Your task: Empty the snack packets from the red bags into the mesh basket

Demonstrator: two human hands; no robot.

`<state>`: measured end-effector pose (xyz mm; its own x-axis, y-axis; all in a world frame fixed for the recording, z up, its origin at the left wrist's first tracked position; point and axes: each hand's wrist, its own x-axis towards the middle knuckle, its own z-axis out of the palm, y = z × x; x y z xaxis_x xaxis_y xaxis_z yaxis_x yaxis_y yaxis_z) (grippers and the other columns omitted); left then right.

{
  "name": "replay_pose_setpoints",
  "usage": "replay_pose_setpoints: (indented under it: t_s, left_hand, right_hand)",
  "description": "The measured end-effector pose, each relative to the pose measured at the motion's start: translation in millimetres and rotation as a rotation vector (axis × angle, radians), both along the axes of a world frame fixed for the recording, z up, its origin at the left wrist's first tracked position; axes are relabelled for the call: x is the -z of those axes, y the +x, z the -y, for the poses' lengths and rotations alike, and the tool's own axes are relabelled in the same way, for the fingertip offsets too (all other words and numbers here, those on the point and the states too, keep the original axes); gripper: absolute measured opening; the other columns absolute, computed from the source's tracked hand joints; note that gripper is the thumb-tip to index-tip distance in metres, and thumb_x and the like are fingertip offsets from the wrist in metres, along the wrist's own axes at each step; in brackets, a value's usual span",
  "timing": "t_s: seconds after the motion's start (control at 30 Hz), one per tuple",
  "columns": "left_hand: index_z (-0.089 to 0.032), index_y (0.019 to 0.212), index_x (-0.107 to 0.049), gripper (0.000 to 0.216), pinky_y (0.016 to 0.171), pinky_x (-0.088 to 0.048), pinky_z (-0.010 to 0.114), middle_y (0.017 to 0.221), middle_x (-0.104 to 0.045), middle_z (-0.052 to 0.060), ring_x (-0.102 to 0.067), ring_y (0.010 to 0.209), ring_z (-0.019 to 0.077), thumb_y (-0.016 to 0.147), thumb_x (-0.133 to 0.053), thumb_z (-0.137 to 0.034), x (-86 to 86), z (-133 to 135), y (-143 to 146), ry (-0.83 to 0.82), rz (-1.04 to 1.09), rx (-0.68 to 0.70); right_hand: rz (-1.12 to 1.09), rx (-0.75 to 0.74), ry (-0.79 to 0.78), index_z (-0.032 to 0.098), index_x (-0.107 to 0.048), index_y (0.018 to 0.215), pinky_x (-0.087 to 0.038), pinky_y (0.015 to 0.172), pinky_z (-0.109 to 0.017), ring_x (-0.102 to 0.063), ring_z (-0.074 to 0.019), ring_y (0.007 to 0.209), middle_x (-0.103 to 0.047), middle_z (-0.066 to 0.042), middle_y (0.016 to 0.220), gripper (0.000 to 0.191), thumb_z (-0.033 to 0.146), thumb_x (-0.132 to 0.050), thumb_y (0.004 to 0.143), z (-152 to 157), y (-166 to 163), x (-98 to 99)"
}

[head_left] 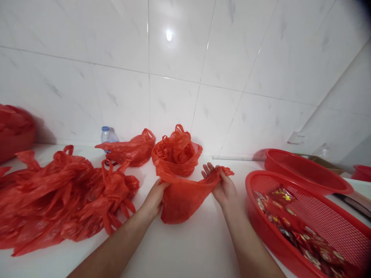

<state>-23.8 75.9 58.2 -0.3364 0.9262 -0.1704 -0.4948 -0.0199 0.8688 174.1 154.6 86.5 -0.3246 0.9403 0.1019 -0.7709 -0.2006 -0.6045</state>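
Stretched between my two hands is a red plastic bag (pixel 184 197), hanging above the white table. My left hand (pixel 158 197) grips its left edge, fingers closed on the film. On the other side, my right hand (pixel 222 183) pinches the bag's right end near the handle, its other fingers spread out. Whether anything lies inside the bag, I cannot tell. Just behind it stands a basin (pixel 176 164) lined or covered with red film and heaped with crumpled red bags.
A large heap of red plastic bags (pixel 63 197) lies at left. Behind are another red bag (pixel 130 148) and a blue-capped bottle (pixel 106 134). At right, a red mesh basket (pixel 327 206) holds small wrapped packets (pixel 307 239); a second red basket (pixel 307 173) sits behind it, against a tiled wall.
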Motion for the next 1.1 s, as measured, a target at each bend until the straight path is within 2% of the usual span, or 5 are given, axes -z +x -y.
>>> replay_pose_setpoints:
  t_s: [0.2, 0.37, 0.73, 0.97, 1.1]
  left_hand:
    - [-0.026, 0.138, -0.035, 0.089, 0.094, -0.043, 0.033, 0.128, -0.055, 0.009, -0.049, 0.121, 0.0240, 0.060, -0.078, -0.024, -6.9, 7.2, -1.9, 0.282, -0.397, -0.008]
    - [-0.018, 0.108, -0.062, 0.038, 0.075, -0.051, 0.031, 0.098, -0.068, 0.009, -0.065, 0.090, 0.0231, 0.073, -0.069, -0.030, -20.6, 8.1, 10.8, 0.203, -0.059, 0.347]
    - [-0.020, 0.086, -0.057, 0.014, 0.063, -0.048, 0.021, 0.072, -0.062, -0.003, -0.060, 0.063, 0.0101, 0.074, -0.062, -0.015, -11.0, -5.5, 2.1, 0.238, 0.288, -0.073]
    - [-0.020, 0.074, -0.047, 0.016, 0.044, -0.034, 0.017, 0.055, -0.045, -0.009, -0.040, 0.043, 0.0047, 0.069, -0.063, -0.020, -9.7, 1.7, 12.2, 0.128, 0.115, -0.115]
    - [-0.019, 0.085, -0.052, 0.024, 0.056, -0.043, 0.022, 0.072, -0.057, -0.004, -0.052, 0.056, 0.0087, 0.069, -0.067, -0.027, -8.8, 5.8, 16.7, 0.112, -0.188, -0.109]
  right_hand:
    - [-0.020, -0.001, -0.056, 0.024, -0.062, 0.079, -0.053, 0.074, -0.029, -0.063, -0.0124, 0.072, -0.063, 0.005, 0.068, 0.026, 0.021, -0.081, 0.061, -8.1, -17.0, 15.7]
    - [-0.056, -0.105, -0.029, 0.024, -0.060, 0.083, -0.034, 0.041, -0.013, -0.031, -0.0029, 0.040, -0.037, 0.010, 0.051, 0.019, 0.025, -0.073, 0.069, -0.4, -15.0, 8.3]
    - [0.658, -0.287, 0.356, 0.021, -0.056, 0.117, -0.031, 0.050, -0.021, -0.039, -0.0080, 0.052, -0.044, 0.006, 0.059, 0.043, 0.029, -0.060, 0.075, 43.2, -17.9, -28.9]
    - [0.911, -0.336, 0.451, 0.030, -0.026, 0.142, -0.042, 0.058, -0.025, -0.052, -0.0111, 0.063, -0.059, 0.005, 0.073, 0.087, 0.016, -0.068, 0.067, 58.6, -38.4, -15.6]
    - [0.843, -0.249, 0.456, 0.026, -0.051, 0.123, -0.044, 0.059, -0.026, -0.054, -0.0129, 0.063, -0.061, 0.004, 0.071, 0.065, 0.011, -0.069, 0.062, 63.3, -53.1, -4.3]
